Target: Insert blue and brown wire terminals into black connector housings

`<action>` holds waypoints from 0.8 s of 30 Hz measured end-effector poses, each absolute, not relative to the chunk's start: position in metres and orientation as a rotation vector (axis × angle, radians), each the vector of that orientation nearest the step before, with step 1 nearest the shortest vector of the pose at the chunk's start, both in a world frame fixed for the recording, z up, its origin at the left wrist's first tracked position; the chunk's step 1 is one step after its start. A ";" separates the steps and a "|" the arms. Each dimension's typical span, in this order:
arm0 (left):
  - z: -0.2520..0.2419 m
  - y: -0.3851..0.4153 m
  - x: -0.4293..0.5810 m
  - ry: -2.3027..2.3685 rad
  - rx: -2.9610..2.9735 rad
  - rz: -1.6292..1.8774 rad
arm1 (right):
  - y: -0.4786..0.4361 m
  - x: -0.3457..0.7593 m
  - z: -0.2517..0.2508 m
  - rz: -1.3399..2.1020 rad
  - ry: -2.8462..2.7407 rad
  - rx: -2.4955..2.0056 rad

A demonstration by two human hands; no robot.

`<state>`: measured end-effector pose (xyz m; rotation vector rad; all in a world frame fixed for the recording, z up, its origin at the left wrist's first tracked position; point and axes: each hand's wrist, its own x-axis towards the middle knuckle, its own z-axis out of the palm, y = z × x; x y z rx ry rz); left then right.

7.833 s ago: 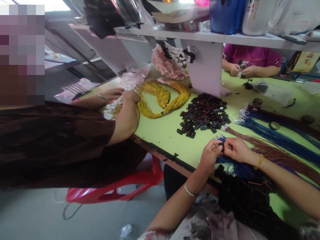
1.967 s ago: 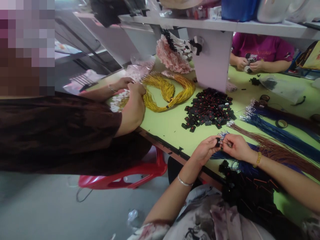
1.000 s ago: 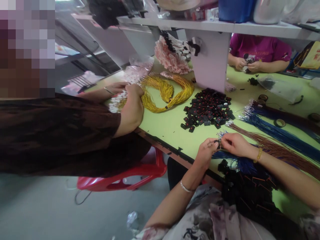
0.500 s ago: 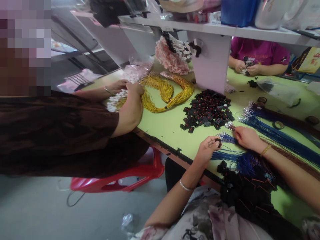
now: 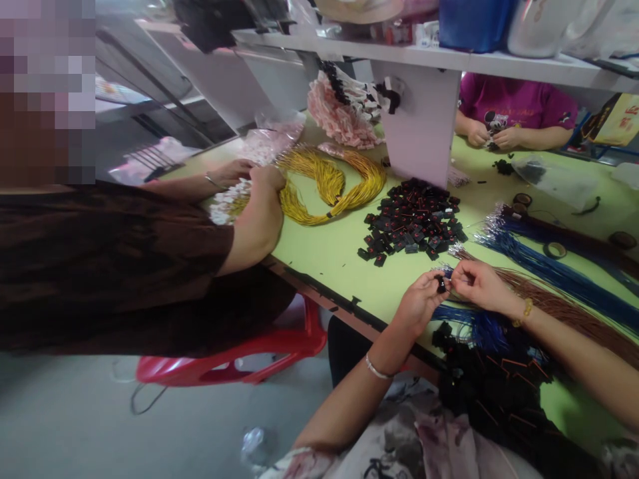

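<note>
My left hand [image 5: 420, 301] pinches a small black connector housing [image 5: 441, 285] between thumb and fingers. Close against it, my right hand [image 5: 482, 285] has its thumb and forefinger closed on the end of a thin wire, held up to the housing; the wire's colour is hard to make out. Under and beside my right hand lie brown wires [image 5: 564, 299] with silvery terminal tips. Blue wires [image 5: 456, 314] run below my hands. Nearer my body is a heap of black connectors with wires [image 5: 499, 389], partly in shadow.
Loose black housings [image 5: 414, 223] are piled beyond my hands. More blue wires [image 5: 554, 266] lie to the right by tape rolls [image 5: 555, 250]. On the left a co-worker's arm [image 5: 254, 233] rests by yellow wires [image 5: 359, 193]. A shelf post [image 5: 417, 126] rises behind; another person sits across.
My right hand has moved left from the brown wire tips to my left hand, bringing a wire end to the housing. The left hand stays nearly in place, still holding the housing.
</note>
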<state>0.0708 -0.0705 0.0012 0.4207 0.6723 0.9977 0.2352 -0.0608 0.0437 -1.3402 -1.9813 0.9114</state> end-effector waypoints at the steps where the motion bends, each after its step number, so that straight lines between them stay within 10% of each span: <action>1: 0.001 -0.070 0.071 0.668 0.418 0.999 | -0.063 0.236 0.043 0.875 -1.995 -1.338; 24: 0.000 -0.071 0.073 0.744 0.522 0.927 | -0.070 0.238 0.033 0.199 -2.490 -1.061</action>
